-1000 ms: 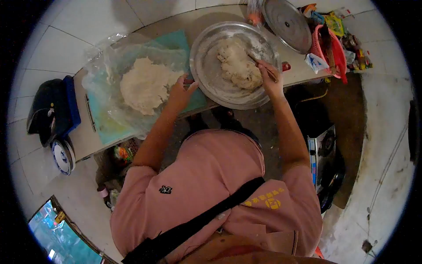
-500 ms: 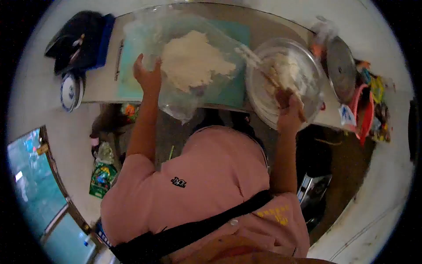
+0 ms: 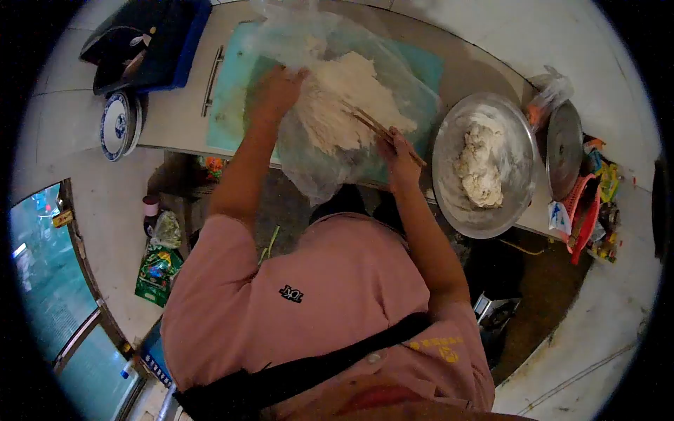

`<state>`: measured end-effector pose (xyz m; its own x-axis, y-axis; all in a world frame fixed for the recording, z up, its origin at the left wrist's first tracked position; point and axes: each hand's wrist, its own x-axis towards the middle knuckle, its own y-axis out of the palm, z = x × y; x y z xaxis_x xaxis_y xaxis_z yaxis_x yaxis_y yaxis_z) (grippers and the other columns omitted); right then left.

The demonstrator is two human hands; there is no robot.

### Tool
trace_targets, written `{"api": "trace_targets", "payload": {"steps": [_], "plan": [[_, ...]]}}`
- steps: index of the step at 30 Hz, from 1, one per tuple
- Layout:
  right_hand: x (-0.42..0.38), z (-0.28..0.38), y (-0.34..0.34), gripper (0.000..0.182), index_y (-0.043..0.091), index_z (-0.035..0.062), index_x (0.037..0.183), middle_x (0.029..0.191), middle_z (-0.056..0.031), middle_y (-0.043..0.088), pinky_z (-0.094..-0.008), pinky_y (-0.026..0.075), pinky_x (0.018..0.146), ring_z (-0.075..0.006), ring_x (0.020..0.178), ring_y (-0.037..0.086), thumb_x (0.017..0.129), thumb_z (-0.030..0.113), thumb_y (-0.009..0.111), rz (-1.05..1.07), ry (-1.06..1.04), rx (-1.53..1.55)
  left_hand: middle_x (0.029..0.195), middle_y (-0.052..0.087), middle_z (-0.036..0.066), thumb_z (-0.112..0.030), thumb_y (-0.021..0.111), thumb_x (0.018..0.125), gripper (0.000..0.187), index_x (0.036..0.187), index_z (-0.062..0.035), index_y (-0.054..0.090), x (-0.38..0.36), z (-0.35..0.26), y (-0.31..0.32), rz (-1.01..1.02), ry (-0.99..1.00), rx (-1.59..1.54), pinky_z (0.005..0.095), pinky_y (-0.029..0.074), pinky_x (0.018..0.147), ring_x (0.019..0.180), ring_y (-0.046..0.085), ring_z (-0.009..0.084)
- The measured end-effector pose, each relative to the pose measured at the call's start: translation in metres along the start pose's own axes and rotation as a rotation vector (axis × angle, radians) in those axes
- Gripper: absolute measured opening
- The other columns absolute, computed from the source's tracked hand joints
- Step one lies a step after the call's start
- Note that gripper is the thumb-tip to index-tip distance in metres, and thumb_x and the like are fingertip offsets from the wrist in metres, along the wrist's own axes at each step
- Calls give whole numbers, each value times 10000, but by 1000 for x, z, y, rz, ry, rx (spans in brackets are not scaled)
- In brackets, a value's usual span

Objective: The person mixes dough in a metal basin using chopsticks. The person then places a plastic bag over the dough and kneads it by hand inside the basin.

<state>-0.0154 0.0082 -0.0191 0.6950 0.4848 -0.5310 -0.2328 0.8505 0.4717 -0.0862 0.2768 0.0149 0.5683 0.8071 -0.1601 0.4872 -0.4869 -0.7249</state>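
Note:
My right hand is closed around a pair of brown chopsticks, whose tips reach over a pile of white flour. The flour lies in a clear plastic bag spread across a turquoise cutting board. At the bag's left side, my left hand has its fingers drawn together on the plastic, beside the flour. To the right of my right hand stands a metal bowl holding a lumpy, floury dough.
A round metal lid leans on the right, near a red basket and packets. Back left are a dark bag on something blue and blue-and-white plates. The counter edge runs in front of me.
My right hand has moved left with the chopsticks, from above the bowl to the flour. My left hand, open before, has shifted right and closed on the bag. The view has shifted.

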Motion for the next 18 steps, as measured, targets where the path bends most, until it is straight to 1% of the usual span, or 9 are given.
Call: {"api": "trace_targets", "payload": {"steps": [1, 4, 8, 11, 12, 14, 15, 17, 18], "plan": [[3, -1, 8, 339, 456, -26, 1111, 1030, -162, 535, -349, 415, 888, -251, 978, 527, 867, 208, 479, 23, 17, 23, 964, 593, 151, -372, 543, 793, 429, 1028, -14, 557, -9, -14, -4, -66, 37, 32, 358, 425, 789, 919, 554, 273], [16, -9, 22, 348, 482, -31, 1086, 1005, -153, 555, -361, 437, 862, -254, 933, 552, 846, 218, 516, 32, 30, 124, 931, 603, 119, -342, 528, 813, 386, 1004, -9, 574, -1, 11, 21, 258, -65, -415, 315, 423, 765, 857, 559, 211], [28, -16, 23, 305, 456, -21, 1097, 1029, -172, 533, -362, 404, 902, -273, 997, 520, 883, 195, 425, 43, 66, 173, 958, 591, 73, -291, 511, 835, 348, 1057, -27, 553, -2, 28, 31, 220, 103, -473, 285, 413, 746, 850, 527, 152], [26, -14, 25, 300, 456, -19, 1091, 1026, -166, 536, -362, 402, 901, -269, 998, 520, 883, 195, 421, 54, 50, 172, 974, 582, 75, -262, 502, 842, 328, 1089, -49, 540, 0, 41, 38, 199, 204, -585, 289, 412, 758, 866, 523, 156], [26, -15, 24, 300, 469, -18, 1083, 1011, -163, 545, -360, 426, 872, -272, 968, 537, 876, 199, 444, 55, 45, 188, 986, 577, 86, -257, 494, 845, 328, 1104, -59, 531, -3, 39, 35, 193, 231, -567, 296, 415, 761, 874, 526, 167], [28, -17, 20, 301, 497, -15, 1066, 982, -157, 561, -356, 473, 815, -276, 906, 569, 862, 207, 489, 60, 33, 220, 1018, 559, 111, -255, 475, 850, 336, 1134, -78, 508, 5, 53, 41, 133, 354, -173, 309, 418, 778, 904, 524, 201], [28, -16, 21, 300, 495, -17, 1065, 986, -159, 560, -353, 473, 815, -274, 905, 571, 864, 206, 484, 66, 25, 221, 1039, 547, 125, -257, 464, 852, 344, 1150, -87, 494, 23, 81, 55, 79, 438, 205, 315, 417, 792, 927, 520, 224], [24, -13, 23, 298, 491, -20, 1063, 995, -162, 558, -348, 472, 817, -272, 904, 573, 868, 205, 473, 78, 5, 222, 1073, 523, 150, -264, 439, 859, 357, 1177, -106, 468, 32, 93, 51, 35, 408, 446, 329, 415, 813, 961, 507, 268], [23, -11, 23, 298, 490, -24, 1061, 997, -164, 557, -346, 472, 817, -273, 902, 574, 869, 203, 470, 76, 6, 223, 1086, 512, 160, -269, 424, 864, 361, 1189, -115, 457, 30, 83, 36, 49, 304, 309, 337, 413, 821, 973, 499, 289]]}}
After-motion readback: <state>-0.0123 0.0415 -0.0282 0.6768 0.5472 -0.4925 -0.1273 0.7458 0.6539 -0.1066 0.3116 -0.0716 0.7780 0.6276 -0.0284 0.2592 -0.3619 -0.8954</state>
